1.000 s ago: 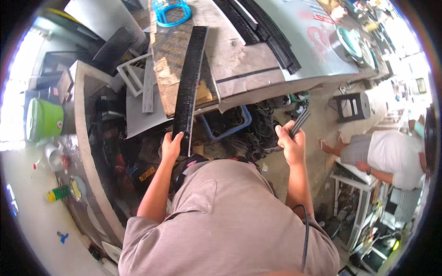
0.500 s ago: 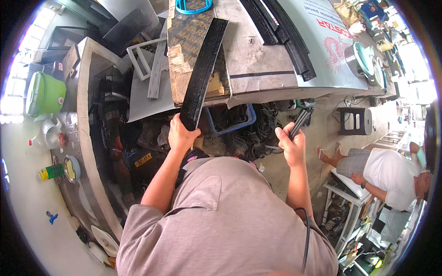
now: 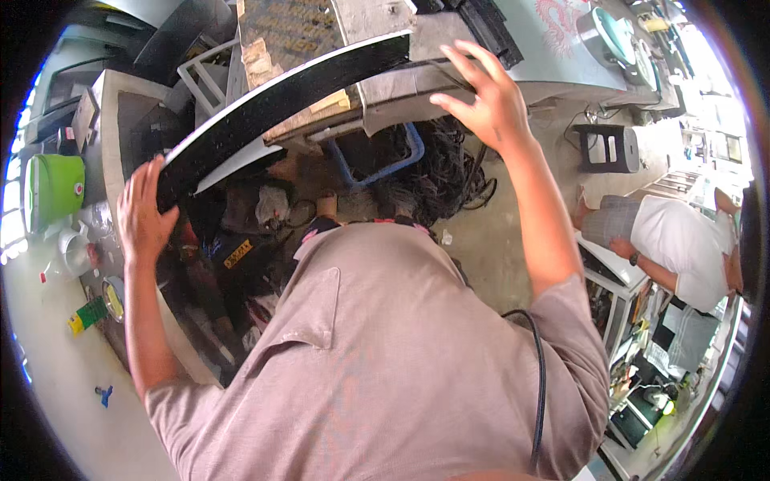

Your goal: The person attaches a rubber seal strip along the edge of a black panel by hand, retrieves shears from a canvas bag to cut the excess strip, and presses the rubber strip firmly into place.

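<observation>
A long black strip (image 3: pixel 277 106) with a pale upper edge slants up from my left side across the front of the workbench (image 3: pixel 385 90). My left hand (image 3: pixel 146 212) grips its near left end, thumb on the inner side. Beyond its far end, my right hand (image 3: pixel 485 100) is raised over the bench's front edge, fingers spread. Thin dark strips lie beside its fingers, and no grip on them shows. More black strips (image 3: pixel 489 36) rest on the bench behind that hand.
Under the bench stand a blue crate (image 3: pixel 416 146) and a tangled heap of black offcuts (image 3: pixel 449 164). A black stool (image 3: pixel 607 149) is at right, and a person in a white shirt (image 3: pixel 678 240) sits below it. A green container (image 3: pixel 56 188) stands far left.
The long black strip has swung from nearly upright to a leftward slant as my left hand moved left and up. My right hand rose to the bench and opened, releasing its thin black strips.
</observation>
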### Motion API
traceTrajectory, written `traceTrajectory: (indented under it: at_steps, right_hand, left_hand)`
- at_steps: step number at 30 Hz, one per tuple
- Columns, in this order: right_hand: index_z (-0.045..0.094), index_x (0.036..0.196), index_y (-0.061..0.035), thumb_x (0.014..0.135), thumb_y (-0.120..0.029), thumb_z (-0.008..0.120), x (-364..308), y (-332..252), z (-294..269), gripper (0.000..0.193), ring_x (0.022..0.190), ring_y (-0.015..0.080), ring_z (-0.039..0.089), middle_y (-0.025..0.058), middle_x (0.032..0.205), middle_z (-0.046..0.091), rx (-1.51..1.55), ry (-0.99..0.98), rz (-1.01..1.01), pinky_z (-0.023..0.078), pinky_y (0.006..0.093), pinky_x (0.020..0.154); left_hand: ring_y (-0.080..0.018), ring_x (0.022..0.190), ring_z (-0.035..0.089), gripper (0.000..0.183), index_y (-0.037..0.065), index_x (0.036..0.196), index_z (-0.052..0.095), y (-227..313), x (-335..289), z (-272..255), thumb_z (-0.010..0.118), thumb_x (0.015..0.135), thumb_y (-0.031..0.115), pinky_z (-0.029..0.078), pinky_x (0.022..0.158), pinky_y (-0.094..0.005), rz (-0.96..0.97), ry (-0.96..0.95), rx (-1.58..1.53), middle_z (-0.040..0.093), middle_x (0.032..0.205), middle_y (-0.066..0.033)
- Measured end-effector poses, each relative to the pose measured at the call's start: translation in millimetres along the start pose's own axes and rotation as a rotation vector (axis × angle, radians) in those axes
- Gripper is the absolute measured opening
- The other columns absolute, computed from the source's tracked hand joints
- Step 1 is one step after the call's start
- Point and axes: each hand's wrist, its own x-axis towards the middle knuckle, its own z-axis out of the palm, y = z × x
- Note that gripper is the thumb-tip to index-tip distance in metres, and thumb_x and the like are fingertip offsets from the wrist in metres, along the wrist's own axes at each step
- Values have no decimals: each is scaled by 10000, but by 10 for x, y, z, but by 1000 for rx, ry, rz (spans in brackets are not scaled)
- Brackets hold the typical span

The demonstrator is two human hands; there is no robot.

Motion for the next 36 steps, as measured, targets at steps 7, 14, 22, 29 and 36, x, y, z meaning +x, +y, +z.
traceTrajectory:
  at_steps: [7,14,22,29,36]
  right_hand:
    - [598,1336,-193,827,-298,729,-140,330,705,536,1067,342,642,113,1313,612,53,-339,-66,535,421,903]
    - [679,944,13,883,-288,681,-623,198,658,308,676,201,602,228,734,623,376,-473,577,486,401,671]
    - [665,875,46,860,-399,675,-961,296,1055,445,906,459,650,306,859,652,278,-480,729,503,499,761]
    - [687,1010,31,822,-608,680,-669,-34,765,666,993,397,678,264,923,697,448,-384,955,520,436,845]
    - [620,1085,-14,1060,-509,218,-1362,-347,-509,638,614,55,334,-33,778,456,1215,204,1060,275,223,544]
  left_hand:
    - [-253,1339,453,930,236,1469,443,-184,907,-519,761,623,19,251,1192,-469,355,79,167,523,1383,-38]
    - [-395,1495,153,946,159,1575,166,699,1798,-280,704,838,409,147,1137,-686,15,685,-90,134,1613,-240]
    - [-329,1326,475,1118,-50,1533,98,2947,583,1432,826,780,343,404,1071,-481,-323,-651,-1613,401,1494,-220]
    - [-129,753,610,95,113,1010,582,3504,820,1801,630,929,102,569,835,-430,-466,-786,-2328,613,905,20]
    - [-128,731,589,120,114,878,520,3469,940,1268,614,929,62,576,862,-477,-560,-732,-2319,582,852,11]
